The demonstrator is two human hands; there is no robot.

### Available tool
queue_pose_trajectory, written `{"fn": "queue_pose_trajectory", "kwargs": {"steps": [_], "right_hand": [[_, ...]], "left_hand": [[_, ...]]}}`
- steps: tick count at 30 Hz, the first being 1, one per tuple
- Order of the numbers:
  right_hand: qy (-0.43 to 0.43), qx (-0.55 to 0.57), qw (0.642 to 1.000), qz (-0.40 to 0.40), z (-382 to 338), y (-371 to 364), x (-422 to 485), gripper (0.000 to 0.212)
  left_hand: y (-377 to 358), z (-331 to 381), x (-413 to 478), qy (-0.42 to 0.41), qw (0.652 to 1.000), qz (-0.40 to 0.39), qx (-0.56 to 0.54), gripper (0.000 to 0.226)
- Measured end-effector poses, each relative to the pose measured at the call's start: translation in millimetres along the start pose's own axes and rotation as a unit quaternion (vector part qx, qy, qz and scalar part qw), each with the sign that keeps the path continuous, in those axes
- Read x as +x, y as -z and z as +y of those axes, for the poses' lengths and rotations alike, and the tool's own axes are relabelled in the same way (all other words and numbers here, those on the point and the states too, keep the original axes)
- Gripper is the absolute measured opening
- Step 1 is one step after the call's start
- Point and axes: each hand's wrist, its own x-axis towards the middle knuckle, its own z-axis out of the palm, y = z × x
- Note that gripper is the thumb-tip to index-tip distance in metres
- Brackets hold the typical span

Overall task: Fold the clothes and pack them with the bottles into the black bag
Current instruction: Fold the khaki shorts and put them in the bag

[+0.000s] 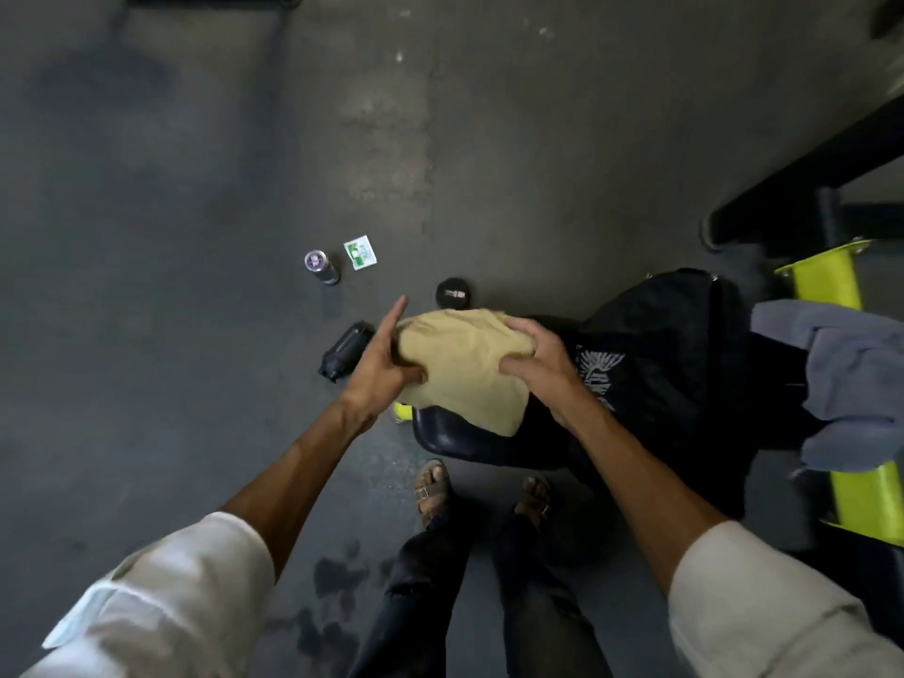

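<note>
A folded tan garment point(464, 369) hangs in the air between both hands, above the end of a dark padded bench. My left hand point(386, 364) holds its left edge from below, index finger pointing out. My right hand point(538, 359) grips its right side. The black bag point(680, 345) sits just right of the hands, with a dark printed garment point(599, 374) draped at its near side. A grey cloth point(851, 379) lies on the bench at far right. On the floor are a black bottle point(345, 349) on its side, a purple-topped can point(320, 266) and a round black lid or bottle top point(452, 292).
A small green and white packet point(360, 252) lies on the grey floor. The dark bench pad point(455, 437) rests on a yellow-green frame point(826, 281). A black beam point(807, 188) crosses at upper right. My sandalled feet point(433, 486) stand below the bench.
</note>
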Motion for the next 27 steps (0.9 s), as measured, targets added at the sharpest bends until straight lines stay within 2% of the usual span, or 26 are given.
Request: {"fn": "queue_pose_trajectory", "kwargs": {"steps": [3,7,10,12,14,16,17,18,19,21,23,25,27], "right_hand": [[0.037,-0.126,0.991,-0.006,-48.6,14.0,-30.5,0.073],[0.113,-0.232,0.964,0.061,-91.4,28.0,-57.3,0.051],[0.198,-0.292,0.929,0.114,-108.1,40.4,-64.6,0.03],[0.235,-0.335,0.904,0.123,-123.5,53.4,-74.2,0.029],[0.245,-0.395,0.882,0.084,-140.2,64.9,-83.2,0.045],[0.245,-0.455,0.856,0.013,-155.8,73.1,-90.7,0.077],[0.238,-0.463,0.854,-0.014,-162.8,74.9,-95.7,0.092],[0.23,-0.462,0.856,-0.03,-166.9,75.1,-99.2,0.099],[0.227,-0.455,0.86,-0.038,-169.6,74.9,-100.6,0.092],[0.23,-0.441,0.867,-0.03,-170.6,76.2,-100.3,0.052],[0.237,-0.39,0.889,-0.003,-172.3,83.7,-103.6,0.027],[0.242,-0.34,0.909,0.002,-175.6,95.6,-111.6,0.016],[0.24,-0.33,0.913,-0.012,-179.0,108.0,-117.6,0.021]], "left_hand": [[11.4,55.5,-31.4,-0.064,0.992,0.032,0.1,0.085],[18.4,95.9,-61.2,-0.169,0.95,0.115,0.238,0.042],[23.9,119.2,-69.9,-0.217,0.922,0.152,0.281,0.037],[25.2,139.3,-75.6,-0.297,0.877,0.119,0.358,0.032],[26.2,159.0,-78.4,-0.318,0.865,0.052,0.384,0.027],[24.8,178.9,-84.0,-0.309,0.872,0.016,0.379,0.023],[22.6,187.2,-86.0,-0.311,0.873,0.01,0.376,0.022],[19.3,194.8,-87.8,-0.313,0.875,0.001,0.37,0.022],[15.8,203.1,-90.7,-0.316,0.876,-0.008,0.364,0.022],[10.3,216.7,-92.6,-0.324,0.884,-0.021,0.338,0.027],[10.6,225.6,-91.0,-0.302,0.907,-0.037,0.292,0.039],[11.5,230.4,-90.2,-0.262,0.915,-0.083,0.296,0.052],[7.6,230.4,-90.3,-0.236,0.902,-0.119,0.341,0.045]]}}
